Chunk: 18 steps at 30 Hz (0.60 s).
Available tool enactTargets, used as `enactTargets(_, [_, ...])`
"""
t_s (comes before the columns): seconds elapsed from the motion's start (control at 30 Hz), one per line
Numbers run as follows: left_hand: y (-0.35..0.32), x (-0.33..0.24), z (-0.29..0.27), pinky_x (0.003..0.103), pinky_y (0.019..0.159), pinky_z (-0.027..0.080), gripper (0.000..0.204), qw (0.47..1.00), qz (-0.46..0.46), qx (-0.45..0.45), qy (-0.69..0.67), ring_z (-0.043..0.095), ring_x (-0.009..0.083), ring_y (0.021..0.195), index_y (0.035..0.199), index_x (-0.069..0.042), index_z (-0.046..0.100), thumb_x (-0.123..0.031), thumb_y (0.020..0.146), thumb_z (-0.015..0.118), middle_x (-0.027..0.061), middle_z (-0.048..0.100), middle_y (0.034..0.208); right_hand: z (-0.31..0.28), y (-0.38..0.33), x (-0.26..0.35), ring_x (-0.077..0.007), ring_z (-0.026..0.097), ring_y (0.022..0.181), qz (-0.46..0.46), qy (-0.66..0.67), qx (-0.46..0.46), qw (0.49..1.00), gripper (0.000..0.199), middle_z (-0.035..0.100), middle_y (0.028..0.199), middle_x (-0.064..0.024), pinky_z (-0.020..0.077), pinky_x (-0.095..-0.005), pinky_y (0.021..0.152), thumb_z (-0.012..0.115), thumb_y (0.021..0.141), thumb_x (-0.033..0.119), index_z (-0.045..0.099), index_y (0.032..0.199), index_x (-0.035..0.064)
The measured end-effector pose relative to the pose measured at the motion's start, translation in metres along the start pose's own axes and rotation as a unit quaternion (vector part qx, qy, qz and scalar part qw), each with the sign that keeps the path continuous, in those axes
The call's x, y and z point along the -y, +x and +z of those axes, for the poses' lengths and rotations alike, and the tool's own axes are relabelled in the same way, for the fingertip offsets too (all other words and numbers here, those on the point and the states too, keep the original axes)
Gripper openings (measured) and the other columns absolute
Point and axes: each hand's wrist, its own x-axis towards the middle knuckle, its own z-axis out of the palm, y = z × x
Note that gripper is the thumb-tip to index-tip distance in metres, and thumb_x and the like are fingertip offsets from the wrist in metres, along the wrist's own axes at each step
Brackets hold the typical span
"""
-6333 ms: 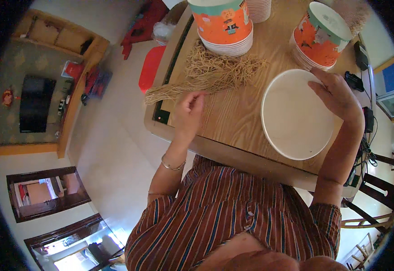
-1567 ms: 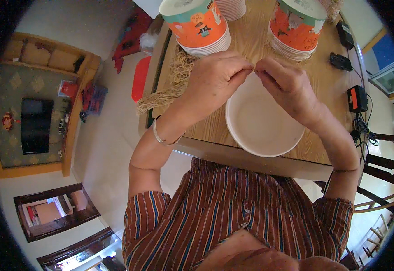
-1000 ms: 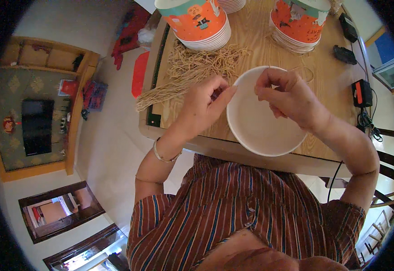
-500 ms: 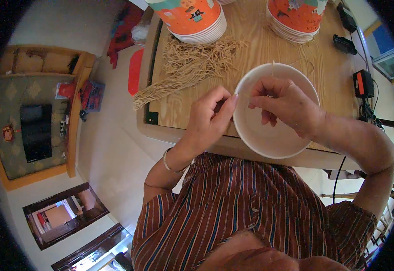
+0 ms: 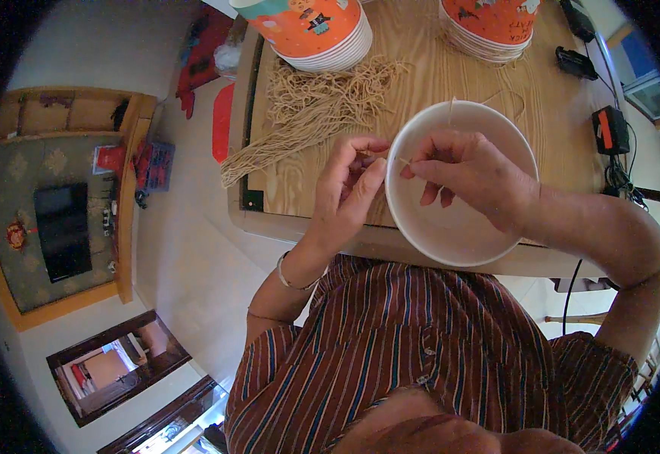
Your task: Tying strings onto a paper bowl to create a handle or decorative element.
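A white paper bucket [image 5: 451, 231] stands at the table's front edge, its opening facing up toward me. My right hand [image 5: 477, 170] reaches into it, thumb and forefinger pinched on a thin tan cord [image 5: 403, 160] beside the left inner wall. Just outside that wall is my left hand [image 5: 349, 189], its fingers curled and its thumb and forefinger tips against the bucket's side. What those tips hold is too small to make out. Another bit of cord [image 5: 452, 106] hangs at the bucket's far rim. Beyond my left hand lies a loose pile of tan cords [image 5: 322, 102].
Stacked orange patterned buckets [image 5: 318, 34] stand at the far left of the table, with a second stack [image 5: 492, 26] at the far right. A black adapter [image 5: 610, 130] and cables lie along the right edge. Below the table's left side is a red object [image 5: 224, 121].
My right fingertips have moved left to the bucket's inner wall, where a short cord end now shows. My left fingers have shifted slightly along the outside. The whole view has moved a little.
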Motion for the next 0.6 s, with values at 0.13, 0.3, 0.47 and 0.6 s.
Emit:
enactTargets(0.13, [0.0020,0.0024,-0.0023,0.024,0.077,0.046,0.028,1.000,-0.005,0.027,0.001,0.055,0.0089,0.087,0.120,-0.002,0.053,-0.018,0.097,0.054,0.0042,0.056,0.104,0.0008,0.0012,0.0002,-0.0093,0.061,0.067,0.021,0.014,0.005,1.000,0.019,0.064,0.077,-0.0026,0.0500,-0.0258,0.057,0.061,0.092,0.021,0.065,0.093,0.0027])
enactTargets(0.3, [0.0018,0.0028,-0.0033,0.023,0.075,0.045,0.029,0.999,-0.023,0.031,-0.006,0.053,0.0081,0.085,0.120,-0.002,0.055,-0.018,0.096,0.054,0.0032,0.056,0.102,0.0001,0.0021,-0.0013,-0.0095,0.061,0.067,0.015,0.021,0.014,1.000,0.019,0.064,0.078,-0.0027,0.0497,-0.0256,0.058,0.061,0.092,0.021,0.065,0.092,0.0030])
enactTargets(0.47, [0.0013,0.0046,-0.0044,0.023,0.076,0.045,0.028,0.999,-0.040,0.032,-0.019,0.054,0.0084,0.086,0.119,-0.001,0.056,-0.017,0.096,0.054,0.0029,0.058,0.101,-0.0001,0.0031,0.0002,-0.0097,0.062,0.066,0.002,0.020,0.012,1.000,0.018,0.065,0.079,-0.0029,0.0492,-0.0253,0.056,0.061,0.092,0.021,0.065,0.093,0.0028])
enactTargets(0.6, [-0.0016,0.0068,-0.0024,0.025,0.082,0.047,0.027,0.999,-0.038,0.017,-0.032,0.057,0.0109,0.094,0.119,0.000,0.057,-0.014,0.096,0.054,0.0047,0.062,0.105,0.0001,0.0032,0.0040,-0.0100,0.062,0.066,0.002,0.011,0.009,1.000,0.018,0.066,0.081,-0.0030,0.0491,-0.0250,0.055,0.061,0.091,0.020,0.065,0.092,0.0028])
